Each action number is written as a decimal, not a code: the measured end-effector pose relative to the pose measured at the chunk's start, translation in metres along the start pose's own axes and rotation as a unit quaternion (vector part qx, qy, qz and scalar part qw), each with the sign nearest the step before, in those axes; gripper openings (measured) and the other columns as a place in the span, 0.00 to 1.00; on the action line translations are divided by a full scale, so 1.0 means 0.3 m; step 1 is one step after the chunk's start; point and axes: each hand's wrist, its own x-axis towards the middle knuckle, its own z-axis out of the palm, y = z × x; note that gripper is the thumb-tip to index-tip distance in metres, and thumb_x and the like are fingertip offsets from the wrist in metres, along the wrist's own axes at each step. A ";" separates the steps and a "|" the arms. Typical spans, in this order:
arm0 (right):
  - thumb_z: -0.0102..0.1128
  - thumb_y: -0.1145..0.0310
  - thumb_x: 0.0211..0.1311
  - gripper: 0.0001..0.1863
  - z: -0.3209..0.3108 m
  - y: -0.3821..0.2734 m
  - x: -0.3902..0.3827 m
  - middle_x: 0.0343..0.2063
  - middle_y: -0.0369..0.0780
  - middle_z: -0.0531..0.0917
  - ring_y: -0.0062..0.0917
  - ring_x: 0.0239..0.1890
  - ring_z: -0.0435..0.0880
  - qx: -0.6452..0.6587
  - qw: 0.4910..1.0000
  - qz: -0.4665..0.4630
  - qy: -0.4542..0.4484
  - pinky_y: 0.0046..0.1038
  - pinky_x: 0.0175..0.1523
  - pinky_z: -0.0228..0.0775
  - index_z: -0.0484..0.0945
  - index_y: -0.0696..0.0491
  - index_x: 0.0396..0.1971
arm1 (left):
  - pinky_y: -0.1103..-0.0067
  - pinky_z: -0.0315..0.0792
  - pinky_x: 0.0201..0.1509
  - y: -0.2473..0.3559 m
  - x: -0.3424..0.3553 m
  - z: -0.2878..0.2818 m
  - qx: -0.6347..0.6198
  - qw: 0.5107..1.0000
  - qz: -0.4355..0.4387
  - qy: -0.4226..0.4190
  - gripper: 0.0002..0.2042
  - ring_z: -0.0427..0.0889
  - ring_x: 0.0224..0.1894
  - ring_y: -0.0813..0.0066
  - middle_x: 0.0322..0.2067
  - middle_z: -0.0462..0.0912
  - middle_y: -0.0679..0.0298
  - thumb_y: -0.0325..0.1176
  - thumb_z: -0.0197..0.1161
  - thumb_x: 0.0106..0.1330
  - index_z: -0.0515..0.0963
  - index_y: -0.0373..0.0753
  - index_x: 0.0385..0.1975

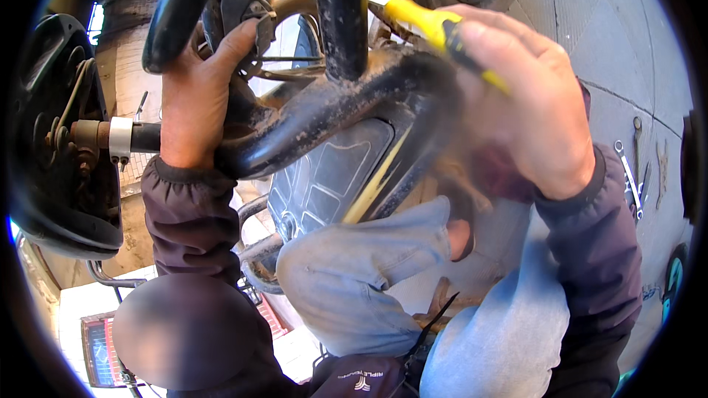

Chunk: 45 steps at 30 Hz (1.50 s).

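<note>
My left hand reaches up among the black tubes of a vehicle frame. Its thumb presses on a small black plastic part with cables beside it; the fingers curl out of sight behind. In my right hand is a screwdriver with a yellow and black handle. Its shaft points left and passes behind the upright black tube, so the tip is hidden. The right hand is partly smeared by motion. Dirt and worn paint show on the curved tube below.
Combination wrenches and pliers lie on the grey floor at the right. A black seat-like piece on a clamped post juts in at the left. Behind the frame is a ribbed black panel. My bent knees are close below.
</note>
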 end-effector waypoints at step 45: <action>0.56 0.68 0.58 0.21 -0.006 0.002 -0.059 0.33 0.37 0.77 0.14 0.31 0.76 0.011 0.994 0.101 -0.040 0.15 0.32 0.66 0.68 0.59 0.51 | 0.86 0.68 0.33 -0.012 0.025 -0.014 0.011 0.997 0.031 -0.065 0.17 0.72 0.28 0.85 0.28 0.77 0.71 0.39 0.69 0.56 0.77 0.36 0.40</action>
